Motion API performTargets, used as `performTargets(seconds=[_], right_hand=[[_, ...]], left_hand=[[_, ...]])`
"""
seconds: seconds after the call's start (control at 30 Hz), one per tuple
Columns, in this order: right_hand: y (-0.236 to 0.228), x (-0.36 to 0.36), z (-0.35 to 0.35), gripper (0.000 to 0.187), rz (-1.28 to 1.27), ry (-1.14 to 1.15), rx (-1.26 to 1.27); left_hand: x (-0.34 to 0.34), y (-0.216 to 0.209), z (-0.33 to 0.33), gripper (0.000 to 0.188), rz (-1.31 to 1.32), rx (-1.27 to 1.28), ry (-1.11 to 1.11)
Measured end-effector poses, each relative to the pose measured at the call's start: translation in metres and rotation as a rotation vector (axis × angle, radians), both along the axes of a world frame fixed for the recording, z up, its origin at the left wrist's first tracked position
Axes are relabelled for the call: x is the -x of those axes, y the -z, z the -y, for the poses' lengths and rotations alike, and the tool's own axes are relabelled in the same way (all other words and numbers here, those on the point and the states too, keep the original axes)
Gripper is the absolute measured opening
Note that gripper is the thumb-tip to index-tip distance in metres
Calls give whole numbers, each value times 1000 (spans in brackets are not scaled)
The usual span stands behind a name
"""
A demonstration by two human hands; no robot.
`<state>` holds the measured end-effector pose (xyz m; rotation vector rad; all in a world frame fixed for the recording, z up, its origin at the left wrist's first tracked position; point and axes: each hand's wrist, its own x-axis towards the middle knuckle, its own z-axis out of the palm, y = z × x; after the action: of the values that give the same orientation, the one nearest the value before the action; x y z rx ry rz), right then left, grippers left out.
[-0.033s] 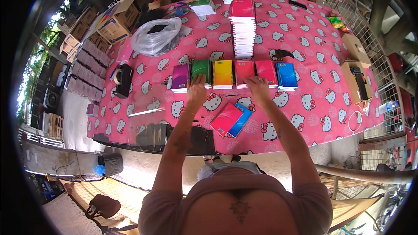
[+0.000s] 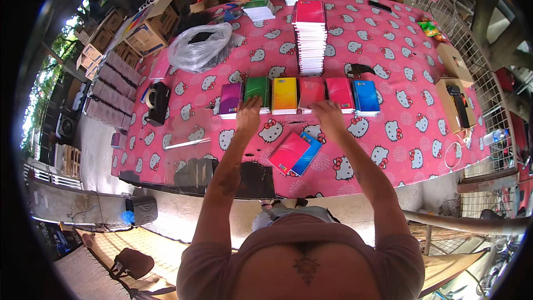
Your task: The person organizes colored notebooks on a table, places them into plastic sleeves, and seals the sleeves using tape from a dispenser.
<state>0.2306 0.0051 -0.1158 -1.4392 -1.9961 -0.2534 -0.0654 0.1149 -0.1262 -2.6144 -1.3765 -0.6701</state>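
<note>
In the head view, the pink cat-print tablecloth [image 2: 411, 147] runs on from the blue spiral notebook stack [image 2: 365, 93] to the cardboard box [image 2: 448, 103] at right, with two overlapped notebooks [image 2: 289, 151] (pink over blue) lying nearer the front edge. Six colour-sorted stacks stand side by side mid-table, glossy-covered and white-paged. The left hand [image 2: 249, 112], fingers loosely bent, touches the green notebook stack [image 2: 257, 86], and the right hand [image 2: 327, 114], similarly bent, meets the coral-red notebook stack [image 2: 311, 89], though whether either grips I cannot tell
</note>
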Motion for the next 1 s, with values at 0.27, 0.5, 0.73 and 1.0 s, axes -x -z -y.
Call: performTargets(seconds=[0.27,0.5,0.73,1.0], right_hand=[[25,74,111,33,-758,34,478],[17,-49,18,53,130,440,94],[-34,-30,58,33,-917,121,238],[23,24,82,63,-363,-336,568]], left_hand=[[4,-64,131,33,225,-13,509],[-46,-31,103,34,274,179,474],[-52,-22,10,33,239,5,450],[-46,-175,87,14,16,166,180]])
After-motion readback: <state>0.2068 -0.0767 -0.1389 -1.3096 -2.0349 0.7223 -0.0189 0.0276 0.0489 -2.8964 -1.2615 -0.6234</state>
